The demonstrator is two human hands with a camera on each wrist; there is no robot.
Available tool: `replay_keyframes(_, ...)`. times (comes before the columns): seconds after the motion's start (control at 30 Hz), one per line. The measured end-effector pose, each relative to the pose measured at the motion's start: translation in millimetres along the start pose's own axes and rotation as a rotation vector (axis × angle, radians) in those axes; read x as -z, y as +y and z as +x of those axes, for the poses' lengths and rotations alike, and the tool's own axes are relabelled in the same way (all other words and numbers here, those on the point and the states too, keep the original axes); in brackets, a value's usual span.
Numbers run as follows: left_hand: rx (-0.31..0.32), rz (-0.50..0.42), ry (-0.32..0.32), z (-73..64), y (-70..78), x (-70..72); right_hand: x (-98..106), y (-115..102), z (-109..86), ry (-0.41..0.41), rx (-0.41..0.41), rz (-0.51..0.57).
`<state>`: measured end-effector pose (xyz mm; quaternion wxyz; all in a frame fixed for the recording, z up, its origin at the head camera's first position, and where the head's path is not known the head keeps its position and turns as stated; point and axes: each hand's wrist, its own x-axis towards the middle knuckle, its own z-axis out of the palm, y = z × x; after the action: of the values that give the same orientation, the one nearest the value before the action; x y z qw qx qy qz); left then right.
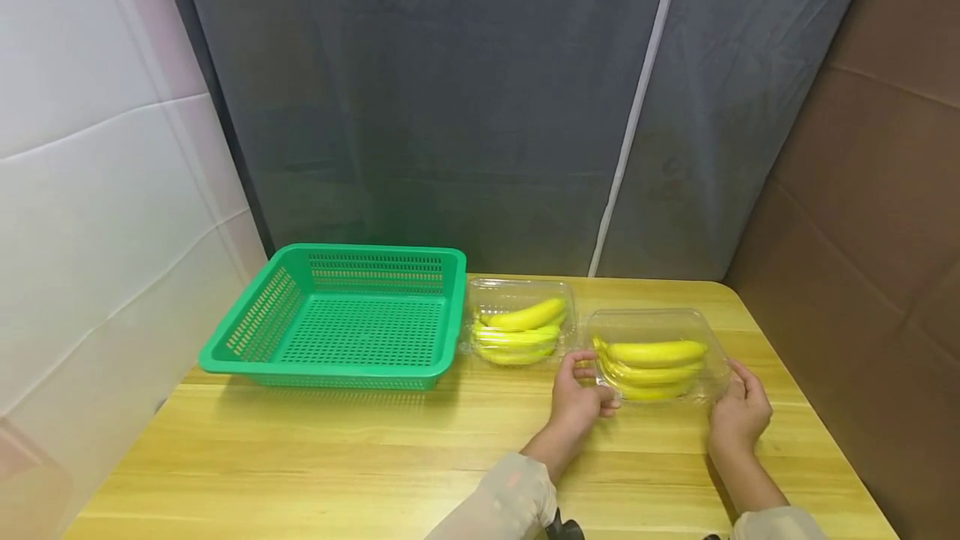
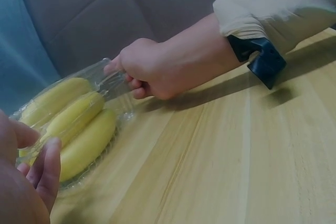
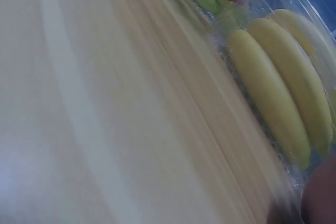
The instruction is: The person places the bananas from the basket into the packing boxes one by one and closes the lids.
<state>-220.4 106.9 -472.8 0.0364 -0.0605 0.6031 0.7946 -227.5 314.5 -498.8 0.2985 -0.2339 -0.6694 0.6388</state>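
A clear plastic clamshell box [image 1: 648, 322] with several yellow bananas [image 1: 656, 354] inside sits at the right of the table. My left hand [image 1: 576, 400] pinches its left edge between thumb and fingers; the left wrist view shows those fingers [image 2: 48, 174] at the plastic rim. On the opposite side my right hand [image 1: 741, 417] grips the box's right edge, its thumb and curled fingers at the corner. Through the plastic, the bananas [image 3: 270, 90] lie side by side in the right wrist view. That view shows only a small part of my right hand [image 3: 321, 195].
Left of this box stands a second clear box [image 1: 517, 288] of bananas [image 1: 525, 338]. Beside it is a green slotted plastic basket [image 1: 333, 370] on the wooden table [image 1: 360, 457]. A grey curtain [image 1: 450, 107] hangs behind, with a brown panel [image 1: 870, 232] at the right.
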Motion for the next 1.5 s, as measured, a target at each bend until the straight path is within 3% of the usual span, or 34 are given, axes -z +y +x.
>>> replay_keyframes(0.4,0.001,0.025,0.024,1.4,2.7,-1.2,-0.4,-2.8,-3.6,0.012,0.049,-0.046)
replay_keyframes(0.63,-0.015,0.064,0.017,1.1,3.6,-1.5,0.1,-2.2,-3.1,0.022,0.008,0.037)
replay_keyframes(0.9,-0.036,0.092,0.049,1.3,2.5,-3.5,0.3,0.3,-3.5,0.029,-0.002,0.047)
replay_keyframes(1.03,-0.056,0.057,0.074,1.7,-0.1,-6.2,0.3,0.3,-3.4,0.034,-0.008,0.064)
replay_keyframes(1.27,-0.021,-0.061,0.097,-0.4,-5.9,-10.3,-0.6,1.2,-4.2,0.053,-0.019,0.063)
replay_keyframes(1.5,-0.015,-0.082,0.116,-1.4,-4.5,-11.1,-2.2,0.6,-5.1,0.065,-0.031,0.069)
